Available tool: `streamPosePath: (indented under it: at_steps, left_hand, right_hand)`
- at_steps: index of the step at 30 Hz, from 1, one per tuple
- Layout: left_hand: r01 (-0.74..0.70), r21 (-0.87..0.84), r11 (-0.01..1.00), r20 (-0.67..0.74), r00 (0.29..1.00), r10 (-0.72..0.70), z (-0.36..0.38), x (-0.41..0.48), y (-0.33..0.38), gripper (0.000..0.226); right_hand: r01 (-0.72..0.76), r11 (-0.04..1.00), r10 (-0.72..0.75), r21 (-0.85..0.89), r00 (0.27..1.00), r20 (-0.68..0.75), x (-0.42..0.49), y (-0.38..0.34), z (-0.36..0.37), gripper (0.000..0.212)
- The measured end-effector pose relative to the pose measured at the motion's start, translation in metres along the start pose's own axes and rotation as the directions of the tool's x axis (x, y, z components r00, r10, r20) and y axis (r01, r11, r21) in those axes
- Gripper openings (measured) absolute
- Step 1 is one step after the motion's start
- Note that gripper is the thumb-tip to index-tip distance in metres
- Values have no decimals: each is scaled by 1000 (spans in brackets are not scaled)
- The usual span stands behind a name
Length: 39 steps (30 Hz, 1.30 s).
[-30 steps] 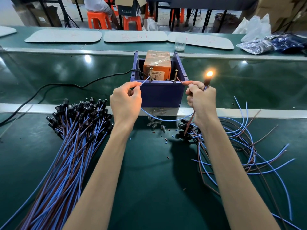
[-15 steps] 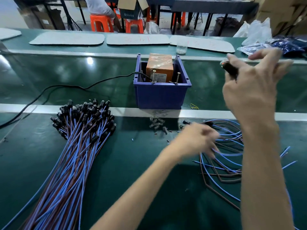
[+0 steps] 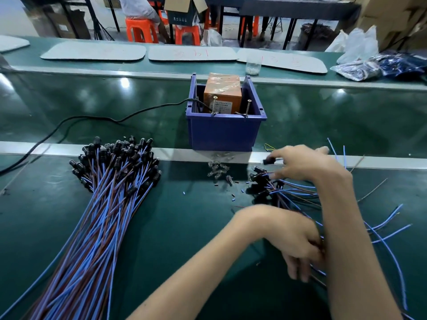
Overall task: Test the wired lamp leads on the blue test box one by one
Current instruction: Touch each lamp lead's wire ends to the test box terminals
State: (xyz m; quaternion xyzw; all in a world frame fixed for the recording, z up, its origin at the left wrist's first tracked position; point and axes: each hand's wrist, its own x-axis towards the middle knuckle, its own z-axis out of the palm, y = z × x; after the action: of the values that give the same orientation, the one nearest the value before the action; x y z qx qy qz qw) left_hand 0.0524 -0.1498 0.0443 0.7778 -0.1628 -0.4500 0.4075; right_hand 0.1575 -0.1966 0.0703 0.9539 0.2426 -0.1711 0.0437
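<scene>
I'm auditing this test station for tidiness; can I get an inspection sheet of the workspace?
Surface: green bench, glossy, metal strip across.
Job's things: blue test box holding an orange unit; big lead bundle at left; smaller lead pile at right.
Clutter: loose clear bulbs and insulation scraps in front of the box.
Grippers: right hand pinches a black lamp holder; left hand among the pile's wire ends, grip blurred.
Cables: black cable runs into the box from the left.
Surroundings: grey mats, plastic cup, bags, orange stools.
</scene>
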Motion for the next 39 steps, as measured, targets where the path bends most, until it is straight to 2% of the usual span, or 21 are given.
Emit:
streamPosePath:
  at_steps: [1,3,5,6,8,10,11,12,13,15,19,22,25,29,31,34,37,39]
  left_hand:
    - [-20,-42,999,-36,999,18,-6,-9,-2,25]
    - [-27,-71,997,-173,985,15,-22,-35,-8,29]
    - [7,-37,999,-370,929,-20,-40,-60,-22,27]
    - [72,22,997,-483,874,-53,-50,-71,-33,27]
    - [326,127,937,-685,712,-155,-68,-91,-61,28]
    - [624,64,779,-842,452,-293,-80,-110,-92,32]
    - [716,-28,698,-884,309,-352,-82,-119,-104,36]
    - [754,-126,644,-899,188,-397,-83,-128,-115,39]
    - [761,-205,615,-898,104,-428,-82,-134,-124,44]
    - [763,-286,579,-888,15,-459,-80,-141,-136,51]
    - [789,-285,544,-901,-28,-433,-78,-134,-143,50]
    - [812,-251,527,-917,-26,-397,-78,-127,-144,40]
    - [846,-195,496,-927,6,-376,-76,-125,-146,30]
    - [867,-121,484,-934,65,-351,-76,-126,-144,30]
    - [840,-124,528,-942,67,-328,-75,-127,-142,28]
    - [763,-164,625,-962,16,-272,-74,-128,-138,30]
    - [708,-158,689,-976,-5,-218,-74,-130,-131,33]
    - [678,-119,725,-984,20,-179,-75,-131,-125,33]
  right_hand:
    - [12,999,-11,-41,1000,24,6,2,7,31]
    - [24,997,-22,-80,999,27,15,5,15,42]
    - [39,998,-41,-55,999,-35,21,7,19,52]
    - [52,998,-55,-39,997,-62,22,7,19,56]
    - [87,996,-86,10,994,-66,26,10,20,64]
    - [140,987,-138,83,990,-26,30,13,22,62]
    - [169,980,-169,104,986,-8,32,14,23,59]
    - [185,977,-186,110,982,3,33,14,24,57]
    - [194,975,-195,111,981,1,34,15,25,56]
    - [182,973,-180,142,983,-23,35,17,25,51]
    - [134,959,-130,248,991,-32,34,21,25,29]
    - [124,950,-115,286,992,-49,33,25,26,25]
    - [122,941,-110,315,992,-57,33,26,28,28]
    - [140,938,-124,316,990,-73,33,24,24,33]
    - [177,935,-144,306,981,-128,30,21,20,33]
    - [281,898,-190,338,942,-276,24,8,12,26]
    - [440,769,-293,465,888,-355,14,-22,10,13]
    - [506,666,-380,548,863,-334,10,-44,15,8]
